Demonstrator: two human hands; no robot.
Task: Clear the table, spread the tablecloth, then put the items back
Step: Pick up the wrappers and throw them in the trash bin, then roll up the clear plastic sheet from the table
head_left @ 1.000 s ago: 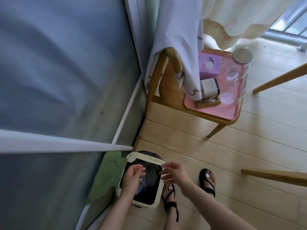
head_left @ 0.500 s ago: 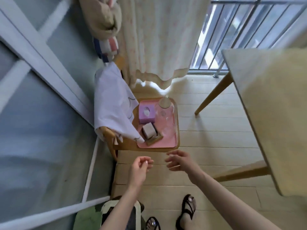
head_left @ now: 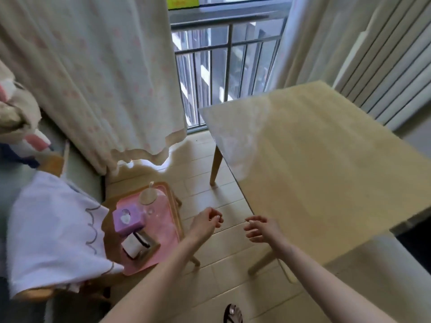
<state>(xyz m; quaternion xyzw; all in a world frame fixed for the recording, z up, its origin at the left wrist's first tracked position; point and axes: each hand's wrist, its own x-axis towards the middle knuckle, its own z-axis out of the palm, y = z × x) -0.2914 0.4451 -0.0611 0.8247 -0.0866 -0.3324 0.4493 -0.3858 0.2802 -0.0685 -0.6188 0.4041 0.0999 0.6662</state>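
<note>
A bare light-wood table point(head_left: 326, 164) stands at the right with nothing on its top. A white tablecloth point(head_left: 56, 234) with a scalloped trim hangs over the back of a wooden chair point(head_left: 109, 206) at the left. On the chair seat lies a pink tray point(head_left: 163, 229) holding a purple tissue box point(head_left: 127, 217), a glass jar point(head_left: 148, 197) and a small white item on a wooden stand point(head_left: 135, 245). My left hand point(head_left: 206, 221) hovers over the floor beside the tray, fingers loosely curled and empty. My right hand point(head_left: 262, 228) is open near the table's front corner.
A long cream curtain point(head_left: 100, 85) hangs behind the chair. A balcony railing point(head_left: 224, 66) fills the window beyond. A plush toy point(head_left: 16, 113) sits at the far left. The floor is pale wooden planks, and my sandalled foot point(head_left: 233, 314) shows at the bottom.
My view has lifted from the small bin on the floor up to the chair and table. Both hands have left the bin and risen empty to between the chair and the table.
</note>
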